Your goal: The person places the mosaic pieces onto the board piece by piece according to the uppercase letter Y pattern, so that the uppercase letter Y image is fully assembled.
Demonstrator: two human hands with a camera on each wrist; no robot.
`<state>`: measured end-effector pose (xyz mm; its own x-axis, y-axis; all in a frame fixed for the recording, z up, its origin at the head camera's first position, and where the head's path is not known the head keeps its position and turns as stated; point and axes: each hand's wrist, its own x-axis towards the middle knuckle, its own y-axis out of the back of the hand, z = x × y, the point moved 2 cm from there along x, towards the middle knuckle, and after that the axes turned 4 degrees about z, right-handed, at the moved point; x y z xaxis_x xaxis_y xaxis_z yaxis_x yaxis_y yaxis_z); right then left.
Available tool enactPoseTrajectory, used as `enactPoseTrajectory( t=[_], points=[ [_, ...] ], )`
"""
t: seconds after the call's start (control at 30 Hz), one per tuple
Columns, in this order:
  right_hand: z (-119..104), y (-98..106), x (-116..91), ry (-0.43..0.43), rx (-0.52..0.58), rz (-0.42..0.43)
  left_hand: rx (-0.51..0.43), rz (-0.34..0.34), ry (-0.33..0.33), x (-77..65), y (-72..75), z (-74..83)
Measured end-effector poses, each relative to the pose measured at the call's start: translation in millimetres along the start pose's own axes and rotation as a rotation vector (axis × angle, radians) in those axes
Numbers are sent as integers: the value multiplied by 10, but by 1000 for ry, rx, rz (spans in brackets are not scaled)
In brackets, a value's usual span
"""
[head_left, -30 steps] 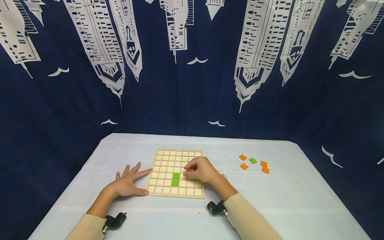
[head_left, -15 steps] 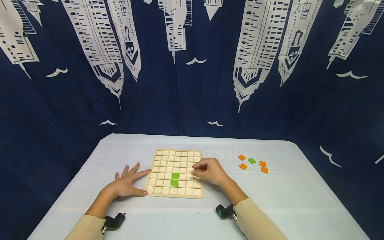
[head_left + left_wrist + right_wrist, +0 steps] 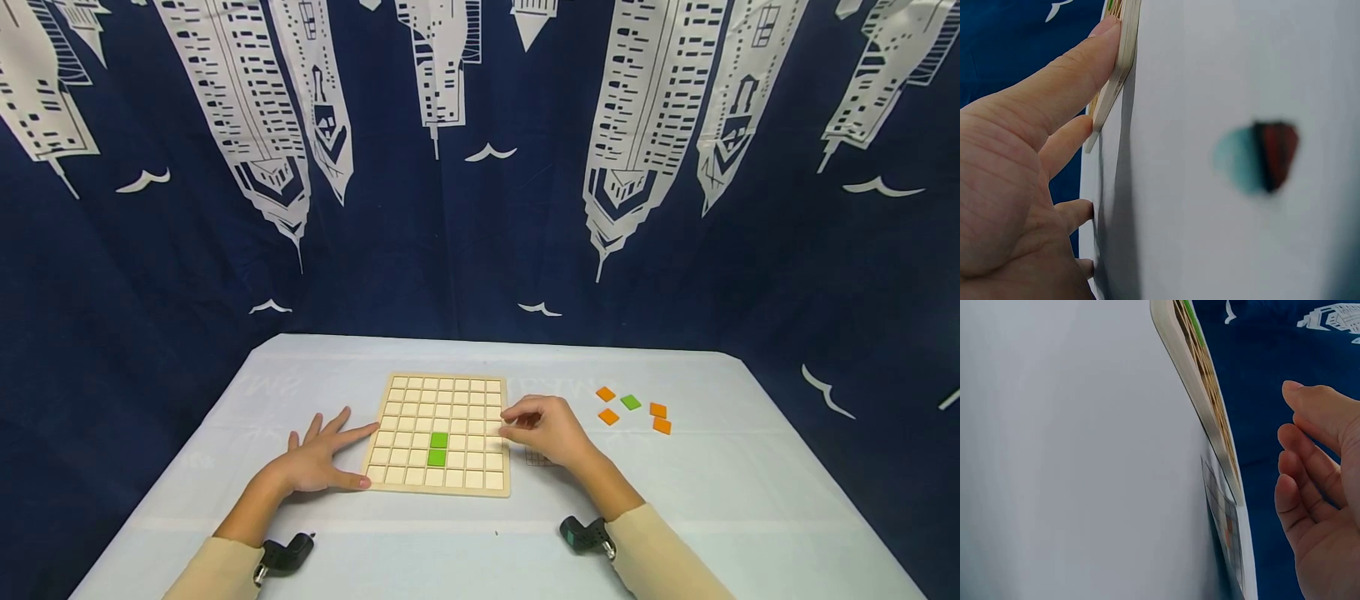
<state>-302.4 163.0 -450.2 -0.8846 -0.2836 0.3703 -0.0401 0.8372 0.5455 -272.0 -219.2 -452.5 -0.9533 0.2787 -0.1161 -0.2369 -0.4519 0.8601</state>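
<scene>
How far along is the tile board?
Done: two green tiles sit in cells of the board.
In hand: the left hand touches the board's left edge; the right hand, by the right edge, shows no tile.
Probably left: four orange tiles and one loose green tile lying on the table.

Our 2 forearms (image 3: 663,550) reach forward. Our left hand (image 3: 315,462) has its 4 fingers (image 3: 354,434) spread, thumb (image 3: 347,479) apart; our right hand (image 3: 550,429) hangs raised, fingers loosely bent, thumb just below the index fingertip (image 3: 512,413).
</scene>
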Motion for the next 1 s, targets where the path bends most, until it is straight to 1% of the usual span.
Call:
enactPoseTrajectory(
  t=[0.17, 0.43, 0.77, 1.0],
  points=[
    [34, 119, -45, -5, 5, 27, -3, 0, 9, -5, 13, 7],
    [124, 344, -136, -22, -29, 72, 2, 2, 14, -4, 14, 16],
    [263, 574, -259, -17, -65, 120, 2, 5, 14, -13, 16, 27],
    [355, 704, -338, -54, -104, 138, 0, 4, 19, -9, 10, 31]
  ],
)
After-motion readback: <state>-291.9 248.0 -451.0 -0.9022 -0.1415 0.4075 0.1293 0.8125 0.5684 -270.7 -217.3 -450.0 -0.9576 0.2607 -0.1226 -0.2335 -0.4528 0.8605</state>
